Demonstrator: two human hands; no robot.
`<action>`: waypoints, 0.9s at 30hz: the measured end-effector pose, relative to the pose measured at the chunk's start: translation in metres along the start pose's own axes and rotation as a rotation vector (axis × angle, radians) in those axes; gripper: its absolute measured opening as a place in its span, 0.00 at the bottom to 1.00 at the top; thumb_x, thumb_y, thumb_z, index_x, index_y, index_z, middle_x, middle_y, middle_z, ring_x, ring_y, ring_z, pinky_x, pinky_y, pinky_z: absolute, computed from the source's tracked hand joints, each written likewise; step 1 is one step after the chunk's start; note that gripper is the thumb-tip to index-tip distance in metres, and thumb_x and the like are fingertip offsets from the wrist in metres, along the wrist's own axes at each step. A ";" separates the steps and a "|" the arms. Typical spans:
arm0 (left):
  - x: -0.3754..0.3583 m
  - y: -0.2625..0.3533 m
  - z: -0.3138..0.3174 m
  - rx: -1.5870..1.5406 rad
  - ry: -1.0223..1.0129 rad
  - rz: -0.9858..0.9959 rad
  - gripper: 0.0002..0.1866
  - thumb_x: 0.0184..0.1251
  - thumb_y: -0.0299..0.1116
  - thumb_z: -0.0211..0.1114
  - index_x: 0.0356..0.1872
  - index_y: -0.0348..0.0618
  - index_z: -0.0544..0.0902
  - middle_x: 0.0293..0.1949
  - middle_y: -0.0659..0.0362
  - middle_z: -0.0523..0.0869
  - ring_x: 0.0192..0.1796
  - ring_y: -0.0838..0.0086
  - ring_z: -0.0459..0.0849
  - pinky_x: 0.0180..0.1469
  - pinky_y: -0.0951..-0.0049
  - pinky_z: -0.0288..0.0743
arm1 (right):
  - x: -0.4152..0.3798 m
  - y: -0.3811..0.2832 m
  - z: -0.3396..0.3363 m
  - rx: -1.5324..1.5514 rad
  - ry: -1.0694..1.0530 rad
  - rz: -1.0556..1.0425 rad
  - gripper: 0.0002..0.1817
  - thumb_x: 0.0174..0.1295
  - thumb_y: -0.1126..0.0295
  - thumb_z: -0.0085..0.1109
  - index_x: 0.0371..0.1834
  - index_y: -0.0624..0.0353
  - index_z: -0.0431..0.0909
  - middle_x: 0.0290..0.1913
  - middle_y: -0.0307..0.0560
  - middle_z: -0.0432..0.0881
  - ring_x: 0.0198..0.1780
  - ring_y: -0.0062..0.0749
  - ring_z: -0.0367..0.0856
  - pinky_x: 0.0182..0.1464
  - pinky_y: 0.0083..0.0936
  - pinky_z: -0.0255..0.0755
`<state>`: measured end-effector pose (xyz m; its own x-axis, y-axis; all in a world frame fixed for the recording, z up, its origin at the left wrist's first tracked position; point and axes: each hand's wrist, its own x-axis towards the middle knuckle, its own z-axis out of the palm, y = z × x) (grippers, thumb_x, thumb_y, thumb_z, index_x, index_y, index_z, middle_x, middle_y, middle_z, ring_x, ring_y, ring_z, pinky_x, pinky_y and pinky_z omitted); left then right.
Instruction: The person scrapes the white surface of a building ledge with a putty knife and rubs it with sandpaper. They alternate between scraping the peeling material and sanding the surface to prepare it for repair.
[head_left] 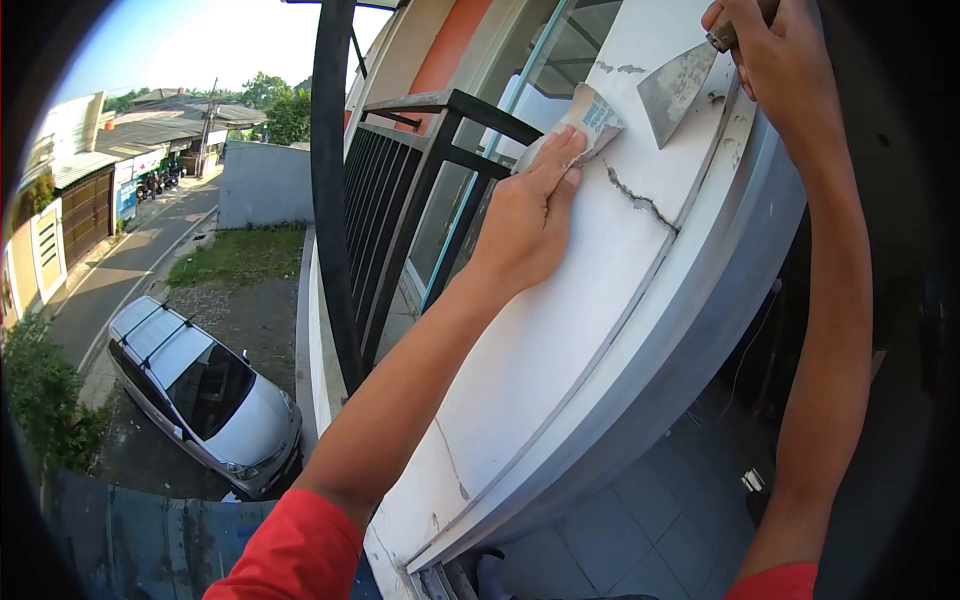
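Note:
My right hand is closed round the handle of a putty knife, whose wide, stained metal blade points down and left over the white wall. My left hand presses a curled piece of sandpaper, with blue print on its back, against the wall near the railing. Right of the left hand, a jagged dark crack runs across the wall to its edge groove. Smaller chipped patches show above, and a thin crack lies lower down.
A black metal railing stands left of the wall, with a glass window behind it. A curved ledge borders the wall on the right. Far below are a tiled floor, a silver car and a street.

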<state>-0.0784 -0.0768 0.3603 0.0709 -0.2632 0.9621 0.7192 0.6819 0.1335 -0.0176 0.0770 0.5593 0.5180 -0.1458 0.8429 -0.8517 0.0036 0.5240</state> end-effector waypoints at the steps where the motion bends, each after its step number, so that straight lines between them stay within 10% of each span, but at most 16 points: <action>1: 0.003 -0.003 -0.002 -0.120 -0.012 -0.189 0.19 0.81 0.32 0.52 0.66 0.35 0.78 0.66 0.41 0.78 0.70 0.51 0.74 0.73 0.63 0.66 | 0.001 0.002 0.002 -0.038 0.030 -0.054 0.03 0.77 0.75 0.47 0.45 0.64 0.67 0.27 0.40 0.75 0.22 0.21 0.72 0.27 0.20 0.70; 4: 0.025 -0.022 -0.004 -0.481 -0.065 -0.750 0.22 0.85 0.40 0.48 0.58 0.32 0.82 0.54 0.46 0.88 0.54 0.64 0.87 0.62 0.68 0.76 | 0.007 0.003 -0.003 -0.098 0.041 -0.068 0.03 0.77 0.76 0.46 0.46 0.65 0.67 0.28 0.41 0.74 0.26 0.23 0.74 0.32 0.22 0.72; 5: 0.013 -0.030 0.000 -0.573 -0.033 -0.769 0.24 0.85 0.45 0.47 0.52 0.32 0.84 0.41 0.55 0.87 0.43 0.75 0.83 0.53 0.70 0.75 | 0.006 0.004 -0.004 -0.072 -0.014 -0.027 0.04 0.77 0.76 0.46 0.47 0.65 0.67 0.28 0.41 0.74 0.27 0.23 0.75 0.33 0.23 0.73; 11: -0.018 -0.015 0.002 0.001 0.071 -0.674 0.25 0.84 0.44 0.46 0.44 0.30 0.83 0.35 0.45 0.87 0.40 0.57 0.85 0.51 0.58 0.74 | 0.014 -0.013 -0.007 -0.021 -0.157 0.039 0.07 0.77 0.74 0.47 0.49 0.67 0.66 0.30 0.41 0.73 0.29 0.25 0.77 0.37 0.25 0.76; 27: -0.014 -0.009 0.004 0.006 0.091 -0.703 0.25 0.83 0.45 0.47 0.42 0.30 0.81 0.36 0.40 0.85 0.40 0.49 0.83 0.50 0.57 0.73 | 0.042 0.002 -0.020 0.117 -0.427 0.203 0.04 0.77 0.78 0.44 0.50 0.67 0.64 0.30 0.41 0.70 0.26 0.23 0.73 0.33 0.23 0.73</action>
<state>-0.0880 -0.0764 0.3461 -0.3515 -0.6981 0.6238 0.6117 0.3332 0.7175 0.0036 0.0904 0.5983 0.2826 -0.5470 0.7880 -0.9480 -0.0340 0.3164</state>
